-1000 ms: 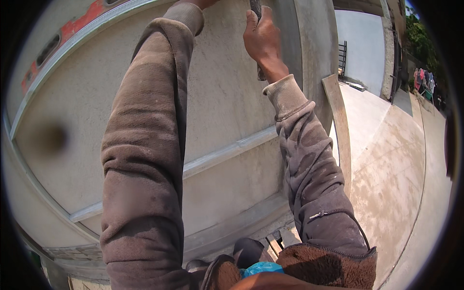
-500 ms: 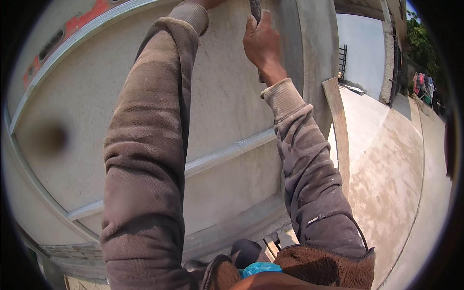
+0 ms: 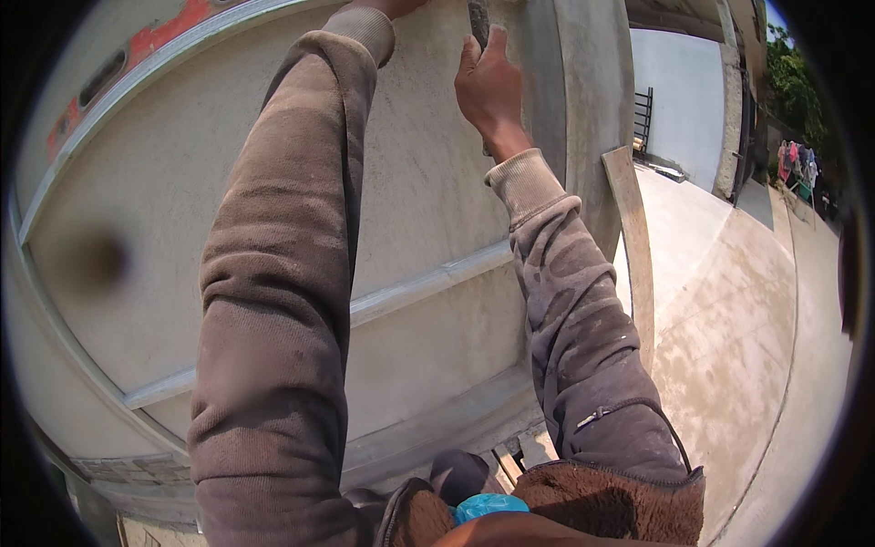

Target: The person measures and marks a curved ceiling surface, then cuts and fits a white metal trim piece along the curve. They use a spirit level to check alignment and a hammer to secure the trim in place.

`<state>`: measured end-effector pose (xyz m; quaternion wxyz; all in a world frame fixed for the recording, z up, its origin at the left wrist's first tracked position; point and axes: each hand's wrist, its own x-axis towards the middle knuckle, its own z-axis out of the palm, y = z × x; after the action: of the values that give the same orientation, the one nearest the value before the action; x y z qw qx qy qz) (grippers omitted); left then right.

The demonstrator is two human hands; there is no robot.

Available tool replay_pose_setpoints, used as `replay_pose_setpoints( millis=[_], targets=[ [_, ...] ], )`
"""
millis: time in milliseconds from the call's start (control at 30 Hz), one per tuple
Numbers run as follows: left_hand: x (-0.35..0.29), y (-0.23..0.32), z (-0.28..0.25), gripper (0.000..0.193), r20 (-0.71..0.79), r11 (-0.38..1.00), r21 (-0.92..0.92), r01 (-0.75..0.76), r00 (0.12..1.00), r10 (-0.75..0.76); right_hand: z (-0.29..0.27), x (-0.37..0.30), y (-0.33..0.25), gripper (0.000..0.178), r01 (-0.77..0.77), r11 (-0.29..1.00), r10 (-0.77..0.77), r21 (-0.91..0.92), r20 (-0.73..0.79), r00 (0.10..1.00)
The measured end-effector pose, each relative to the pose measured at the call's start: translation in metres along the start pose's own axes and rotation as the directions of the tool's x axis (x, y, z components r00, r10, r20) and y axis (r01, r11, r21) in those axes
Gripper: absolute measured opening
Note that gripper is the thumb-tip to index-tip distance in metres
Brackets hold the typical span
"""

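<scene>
Both my arms, in worn brown sleeves, reach up to a grey plastered wall (image 3: 437, 137). My right hand (image 3: 490, 87) is closed around a dark, narrow bar-like tool (image 3: 478, 20). The tool's top runs toward the upper edge of the view, and a bit of its lower end shows beside the wrist. Its kind cannot be made out. My left hand (image 3: 396, 7) is at the top edge against the wall, with only its back part showing; its fingers are out of view.
A pale metal strip (image 3: 428, 290) crosses the wall low down, and another curved strip (image 3: 137, 82) runs along the upper left. A wooden board (image 3: 635, 246) leans at the wall's right end. Beyond lie a concrete floor (image 3: 729, 346), a black rack (image 3: 643, 120) and hanging clothes (image 3: 795, 164).
My right hand and the tool have shifted very slightly left. The left arm has barely moved, and the right hand keeps its hold.
</scene>
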<state>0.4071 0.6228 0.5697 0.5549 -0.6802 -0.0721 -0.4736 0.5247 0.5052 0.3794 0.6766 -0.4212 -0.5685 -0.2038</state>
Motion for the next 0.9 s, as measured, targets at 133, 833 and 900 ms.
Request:
replay_pose_setpoints(
  millis=[133, 833, 900],
  targets=[
    [0.006, 0.008, -0.018, 0.076, 0.173, 0.999, -0.009, 0.046, 0.984, -0.044, -0.012, -0.013, -0.009, 0.050, -0.053, 0.992, 0.045, 0.116, 0.069, 0.997],
    [-0.565, 0.497, -0.701, 0.031, -0.283, -0.741, 0.125, 0.660, -0.692, -0.664, -0.136, -0.599, -0.012, 0.023, -0.522, 0.851, -0.011, 0.056, 0.996, 0.090],
    [-0.592, 0.554, -0.782, 0.025, -0.559, -0.810, 0.066, 0.583, -0.651, -0.514, -0.157, -0.618, -0.004, 0.030, -0.358, 0.881, 0.221, -0.309, 0.938, -0.266]
  ],
)
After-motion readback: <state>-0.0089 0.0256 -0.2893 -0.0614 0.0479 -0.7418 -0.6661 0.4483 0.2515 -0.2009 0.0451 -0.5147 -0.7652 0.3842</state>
